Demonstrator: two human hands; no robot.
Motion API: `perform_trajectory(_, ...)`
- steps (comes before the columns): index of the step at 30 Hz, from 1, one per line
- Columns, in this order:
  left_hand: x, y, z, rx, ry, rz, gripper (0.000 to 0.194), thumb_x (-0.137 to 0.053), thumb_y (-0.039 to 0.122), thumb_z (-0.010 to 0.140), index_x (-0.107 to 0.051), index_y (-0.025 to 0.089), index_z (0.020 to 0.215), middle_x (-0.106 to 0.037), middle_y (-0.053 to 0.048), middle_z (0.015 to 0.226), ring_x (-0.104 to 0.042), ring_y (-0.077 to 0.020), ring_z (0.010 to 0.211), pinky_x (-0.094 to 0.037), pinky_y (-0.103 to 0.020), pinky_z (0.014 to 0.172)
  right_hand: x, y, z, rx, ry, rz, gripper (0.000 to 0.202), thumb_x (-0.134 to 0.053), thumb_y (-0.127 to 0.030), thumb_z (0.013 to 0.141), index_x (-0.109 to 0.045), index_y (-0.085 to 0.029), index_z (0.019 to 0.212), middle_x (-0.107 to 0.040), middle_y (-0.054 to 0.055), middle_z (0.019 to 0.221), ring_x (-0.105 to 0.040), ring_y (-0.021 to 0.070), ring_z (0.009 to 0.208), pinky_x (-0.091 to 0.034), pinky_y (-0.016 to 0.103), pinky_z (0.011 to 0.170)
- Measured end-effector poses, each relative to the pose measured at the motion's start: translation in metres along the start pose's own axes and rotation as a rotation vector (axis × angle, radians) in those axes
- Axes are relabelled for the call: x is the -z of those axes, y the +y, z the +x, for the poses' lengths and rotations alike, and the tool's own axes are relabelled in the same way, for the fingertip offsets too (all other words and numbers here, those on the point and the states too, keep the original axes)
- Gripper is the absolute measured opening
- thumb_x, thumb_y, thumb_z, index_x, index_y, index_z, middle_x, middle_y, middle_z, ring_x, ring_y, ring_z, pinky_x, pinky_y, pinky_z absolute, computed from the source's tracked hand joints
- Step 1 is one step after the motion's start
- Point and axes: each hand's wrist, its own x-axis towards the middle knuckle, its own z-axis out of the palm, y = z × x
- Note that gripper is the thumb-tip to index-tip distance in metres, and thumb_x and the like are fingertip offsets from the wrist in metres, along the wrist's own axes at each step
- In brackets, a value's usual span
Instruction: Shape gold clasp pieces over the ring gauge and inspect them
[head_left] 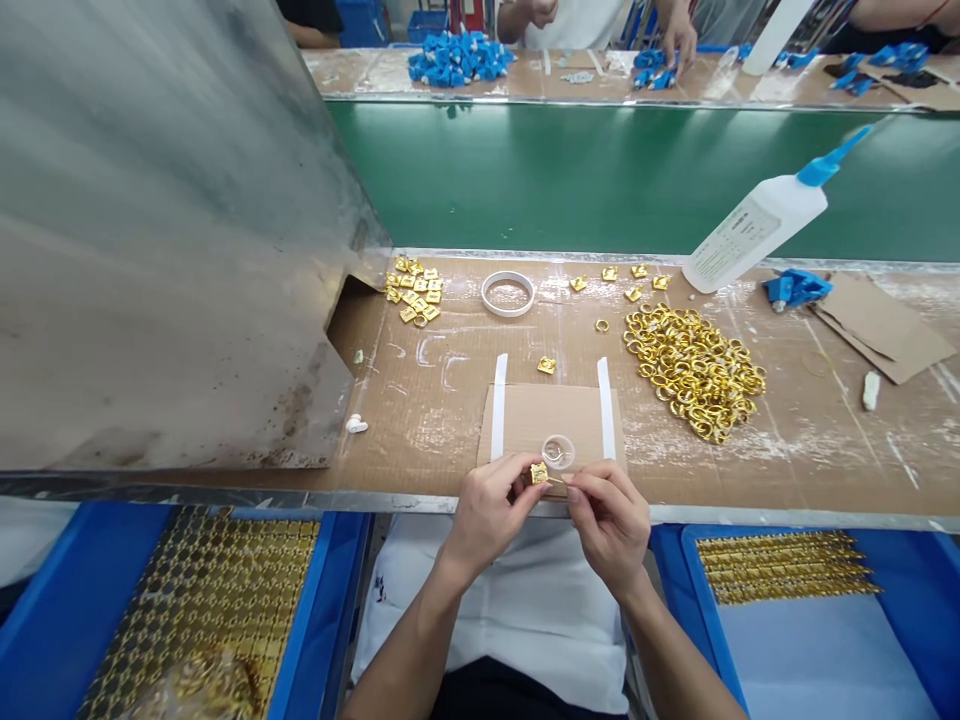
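Note:
My left hand [491,505] pinches a small gold square piece [538,473] between thumb and fingertips at the table's front edge. My right hand [611,515] is closed on a thin stick [557,481], whose far end reaches the gold piece. Just beyond the fingertips, a small clear round dish [558,452] sits on a cardboard pad [551,415] with white tape strips at both sides. One more gold piece [546,366] lies behind the pad.
Gold rings [696,370] are heaped to the right, gold squares [414,290] at the back left. A white bottle [754,232] leans at the back right. A metal housing [165,240] bounds the left. Blue trays [341,600] flank my lap; people work across the green belt [600,180].

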Motion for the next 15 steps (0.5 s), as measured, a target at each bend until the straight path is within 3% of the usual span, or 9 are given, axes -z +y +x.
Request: perform_trajectory(15, -0.0019, -0.0044, -0.0011, -0.025, 0.006, 0.024, 0.018, -0.062, 0.026, 0.095, -0.072, 0.017, 0.108, -0.067, 0.0, 0.068, -0.056, -0.0131, 0.054, -0.045, -0.023, 0.055, 0.0008, 0.0008, 0.0009, 0.024, -0.001, 0.03, 0.014, -0.062, -0.013, 0.094, -0.073, -0.022, 0.095, -0.063, 0.002, 0.075, -0.058, 0.0124, 0.057, -0.045, 0.021, 0.044)
